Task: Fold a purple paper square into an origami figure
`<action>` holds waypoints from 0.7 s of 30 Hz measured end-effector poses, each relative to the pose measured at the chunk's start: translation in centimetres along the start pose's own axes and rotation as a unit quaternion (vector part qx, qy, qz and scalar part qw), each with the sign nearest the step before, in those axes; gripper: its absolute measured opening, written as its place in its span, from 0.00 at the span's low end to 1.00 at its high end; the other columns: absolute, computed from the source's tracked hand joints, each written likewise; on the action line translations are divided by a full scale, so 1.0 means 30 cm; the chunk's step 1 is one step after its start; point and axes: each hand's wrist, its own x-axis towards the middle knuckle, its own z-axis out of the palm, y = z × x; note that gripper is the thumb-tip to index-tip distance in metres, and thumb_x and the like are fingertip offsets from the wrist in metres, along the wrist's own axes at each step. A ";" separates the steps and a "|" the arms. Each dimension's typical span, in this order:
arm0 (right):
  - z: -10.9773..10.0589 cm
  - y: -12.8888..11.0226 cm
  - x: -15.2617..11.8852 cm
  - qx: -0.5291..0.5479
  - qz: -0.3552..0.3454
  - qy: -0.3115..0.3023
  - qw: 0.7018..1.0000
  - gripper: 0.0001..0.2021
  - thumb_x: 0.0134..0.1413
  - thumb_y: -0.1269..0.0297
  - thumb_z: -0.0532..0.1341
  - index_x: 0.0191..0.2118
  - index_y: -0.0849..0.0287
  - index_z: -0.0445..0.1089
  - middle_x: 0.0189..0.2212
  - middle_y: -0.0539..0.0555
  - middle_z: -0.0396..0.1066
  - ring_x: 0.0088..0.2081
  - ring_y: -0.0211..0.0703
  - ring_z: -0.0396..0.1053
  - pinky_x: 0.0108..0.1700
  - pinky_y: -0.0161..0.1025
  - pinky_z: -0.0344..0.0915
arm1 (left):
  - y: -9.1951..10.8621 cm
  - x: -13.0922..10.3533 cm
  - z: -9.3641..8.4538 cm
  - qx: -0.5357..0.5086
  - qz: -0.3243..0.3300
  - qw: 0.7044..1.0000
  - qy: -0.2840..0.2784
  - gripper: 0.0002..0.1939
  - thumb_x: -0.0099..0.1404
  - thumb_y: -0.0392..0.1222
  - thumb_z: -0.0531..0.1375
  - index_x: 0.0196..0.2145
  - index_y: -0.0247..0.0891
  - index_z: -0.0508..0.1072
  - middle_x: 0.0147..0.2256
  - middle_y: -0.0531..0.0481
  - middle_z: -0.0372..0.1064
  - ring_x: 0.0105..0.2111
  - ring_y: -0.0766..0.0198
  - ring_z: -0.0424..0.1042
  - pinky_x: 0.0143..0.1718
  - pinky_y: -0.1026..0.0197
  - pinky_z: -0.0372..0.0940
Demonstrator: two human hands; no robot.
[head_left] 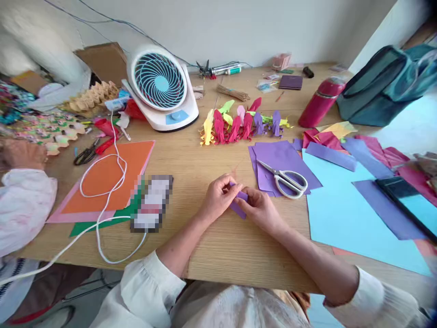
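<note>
A small folded strip of purple paper is pinched between my two hands over the middle of the table. My left hand grips its upper left part, thumb and fingers together. On the other side my right hand holds its right part with closed fingertips. Scissors with white handles lie to the right on a stack of purple sheets. Behind my hands stands a row of folded paper figures in yellow, red, green, pink and purple.
A white fan, a phone with a white cable, and orange paper are on the left. Light blue paper, a red bottle and a teal bag occupy the right. A person's sleeve shows at the far left.
</note>
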 end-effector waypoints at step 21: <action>-0.013 -0.037 0.010 0.113 0.014 -0.014 0.993 0.21 0.52 0.43 0.65 0.29 0.58 0.65 0.23 0.46 0.60 0.26 0.35 0.55 0.27 0.35 0.54 | 0.003 -0.001 -0.014 -0.088 -0.024 0.995 -0.028 0.14 0.65 0.51 0.63 0.32 0.36 0.72 0.27 0.54 0.66 0.27 0.68 0.64 0.30 0.66 0.59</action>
